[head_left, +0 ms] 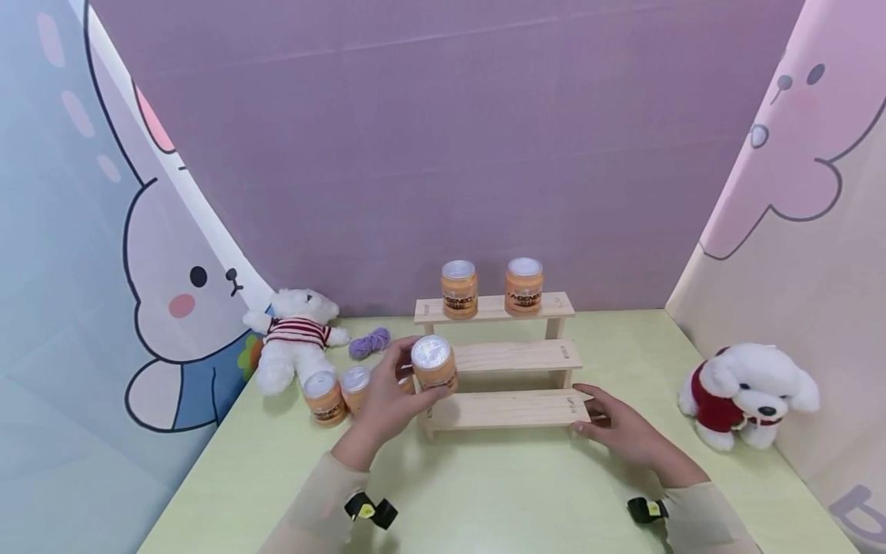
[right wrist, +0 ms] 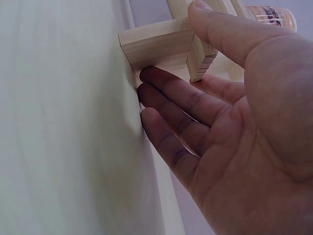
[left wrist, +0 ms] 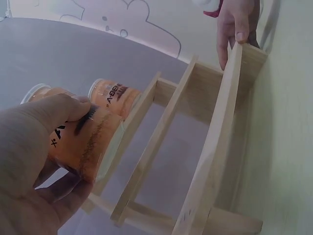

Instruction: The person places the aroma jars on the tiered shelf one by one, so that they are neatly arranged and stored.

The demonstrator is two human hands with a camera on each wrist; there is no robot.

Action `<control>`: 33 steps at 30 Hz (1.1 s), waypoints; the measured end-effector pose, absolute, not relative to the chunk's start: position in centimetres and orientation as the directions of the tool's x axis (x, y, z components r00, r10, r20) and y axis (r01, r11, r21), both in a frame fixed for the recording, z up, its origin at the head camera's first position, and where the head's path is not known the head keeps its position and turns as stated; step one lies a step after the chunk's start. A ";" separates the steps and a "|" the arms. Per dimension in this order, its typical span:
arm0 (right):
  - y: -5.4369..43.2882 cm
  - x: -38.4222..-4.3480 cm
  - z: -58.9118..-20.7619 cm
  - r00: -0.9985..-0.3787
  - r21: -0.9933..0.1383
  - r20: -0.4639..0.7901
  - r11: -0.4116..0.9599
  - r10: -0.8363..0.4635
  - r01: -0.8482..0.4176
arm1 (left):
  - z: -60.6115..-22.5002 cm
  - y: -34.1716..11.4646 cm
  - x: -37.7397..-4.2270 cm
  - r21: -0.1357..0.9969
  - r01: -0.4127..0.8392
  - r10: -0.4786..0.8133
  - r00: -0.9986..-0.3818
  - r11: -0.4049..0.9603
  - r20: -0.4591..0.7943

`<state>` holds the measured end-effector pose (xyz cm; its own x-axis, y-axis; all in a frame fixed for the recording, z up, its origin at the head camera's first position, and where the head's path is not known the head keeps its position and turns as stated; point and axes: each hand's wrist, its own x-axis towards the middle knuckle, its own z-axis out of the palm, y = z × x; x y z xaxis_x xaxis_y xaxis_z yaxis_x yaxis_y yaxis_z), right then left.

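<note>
Head view: left hand (head_left: 388, 400) grips a jar (head_left: 434, 363) just left of the rack (head_left: 512, 409), whose right end the flat right hand (head_left: 623, 431) steadies.

A little pretend shop corner, set up like a play booth

The walls are soft boards: a purple back wall (head_left: 443, 138), a left wall with a big cartoon bunny (head_left: 173, 292), and a pink right wall with another cartoon animal (head_left: 796, 146). A pale green table (head_left: 498, 492) fills the floor of the booth. Near its back edge stands a small wooden step shelf (head_left: 508, 358) with orange jars (head_left: 491, 287) lined up on the top step, like goods for sale. A white teddy bear (head_left: 294, 338) sits at the back left corner and a white toy dog (head_left: 744, 392) sits by the right edge.
</note>
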<state>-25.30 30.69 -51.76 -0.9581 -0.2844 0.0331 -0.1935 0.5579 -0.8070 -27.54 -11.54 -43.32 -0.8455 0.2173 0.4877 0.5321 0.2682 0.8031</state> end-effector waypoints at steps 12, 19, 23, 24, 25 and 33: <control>30.7 -25.3 -51.6 -0.958 -0.808 0.025 0.559 -0.285 -0.187 | -42.9 -8.3 -29.2 0.822 0.528 0.229 -0.845 0.213 0.483; 30.6 -25.3 -51.6 -0.962 -0.814 0.019 0.554 -0.272 -0.173 | -42.8 -6.7 -30.1 0.819 0.540 0.250 -0.835 0.195 0.491; 30.6 -25.3 -51.6 -0.963 -0.814 0.012 0.557 -0.271 -0.167 | -42.7 -5.9 -30.5 0.822 0.528 0.245 -0.843 0.214 0.479; 30.7 -25.3 -51.6 -0.962 -0.812 0.013 0.558 -0.274 -0.170 | -42.7 -5.8 -30.5 0.824 0.523 0.244 -0.846 0.216 0.473; 30.7 -25.3 -51.6 -0.961 -0.811 0.013 0.559 -0.275 -0.171 | -42.7 -5.6 -30.6 0.827 0.518 0.243 -0.849 0.218 0.468; 30.7 -25.3 -51.6 -0.961 -0.811 0.017 0.558 -0.276 -0.175 | -42.4 -4.2 -31.4 0.842 0.496 0.262 -0.859 0.215 0.439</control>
